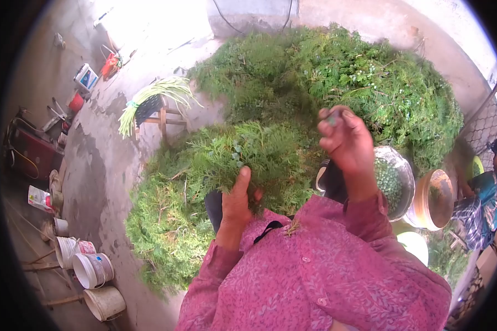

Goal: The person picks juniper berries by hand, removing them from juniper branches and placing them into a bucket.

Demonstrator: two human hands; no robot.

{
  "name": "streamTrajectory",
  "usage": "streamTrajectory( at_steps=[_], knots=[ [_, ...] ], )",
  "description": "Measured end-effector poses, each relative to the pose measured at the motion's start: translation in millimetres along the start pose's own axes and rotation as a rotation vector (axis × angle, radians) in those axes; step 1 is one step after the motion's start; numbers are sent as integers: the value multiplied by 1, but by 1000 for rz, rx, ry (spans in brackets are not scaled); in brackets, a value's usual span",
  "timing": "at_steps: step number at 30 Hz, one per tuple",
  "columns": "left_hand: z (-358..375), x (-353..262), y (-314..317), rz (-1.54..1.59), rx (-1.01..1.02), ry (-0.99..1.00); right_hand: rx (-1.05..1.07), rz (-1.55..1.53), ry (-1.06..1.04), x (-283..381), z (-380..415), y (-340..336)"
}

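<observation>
My left hand (236,201) is closed around the stem end of a leafy evergreen branch (259,146). Small pale green cones (237,153) sit among its flat, scale-like leaves, just above my thumb. My right hand (348,138) is raised to the right of the branch, its fingers curled in a pinch around a small green cone (332,118), partly hidden by the fingers. Below and right of that hand stands a bucket (407,185) holding many green cones (387,185).
Large heaps of cut branches (381,94) lie ahead and to the left. A second bucket (444,193) stands at right, near another person (488,193). A bundle of long green beans (154,96) rests on a stool (163,118). Several white buckets (102,303) line the left side.
</observation>
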State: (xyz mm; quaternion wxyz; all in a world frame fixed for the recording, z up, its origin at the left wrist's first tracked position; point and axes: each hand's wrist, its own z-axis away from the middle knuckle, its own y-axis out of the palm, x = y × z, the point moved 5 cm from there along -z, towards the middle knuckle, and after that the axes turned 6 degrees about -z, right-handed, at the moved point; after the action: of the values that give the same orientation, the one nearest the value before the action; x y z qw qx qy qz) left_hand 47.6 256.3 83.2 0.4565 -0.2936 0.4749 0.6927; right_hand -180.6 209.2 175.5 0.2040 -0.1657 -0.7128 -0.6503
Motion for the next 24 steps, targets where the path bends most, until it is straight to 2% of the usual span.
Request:
streamTrajectory(
  at_steps=[1,2,4,5,7,11,13,17,19,20,22,24],
  knots=[
    [-1,4,1,-37,-3,-58,-50,30,104,-13,4,1],
    [-2,4,3,-36,-4,-61,7,148,164,-24,8,2],
    [-2,-4,15,-50,138,31,74,330,228,-47,12,3],
    [-2,-4,17,-51,137,30,73,328,229,-57,14,5],
    [-3,-8,19,-56,112,98,143,1119,-139,-62,16,17],
    [-6,-1,16,-43,85,97,118,1344,-121,-81,5,6],
    [-12,9,9,-167,64,118,106,1437,-90,-90,0,2],
    [-9,3,16,-114,97,169,121,1310,-79,-107,-7,-22],
    [-5,-3,19,96,140,137,123,1092,-1,-113,-3,-28],
    [-6,-4,18,98,138,137,124,1093,1,-109,1,-21],
    [-6,-6,16,246,212,103,69,849,173,-104,12,-6],
    [-9,-1,7,282,230,95,67,732,208,-109,15,-15]
  ],
)
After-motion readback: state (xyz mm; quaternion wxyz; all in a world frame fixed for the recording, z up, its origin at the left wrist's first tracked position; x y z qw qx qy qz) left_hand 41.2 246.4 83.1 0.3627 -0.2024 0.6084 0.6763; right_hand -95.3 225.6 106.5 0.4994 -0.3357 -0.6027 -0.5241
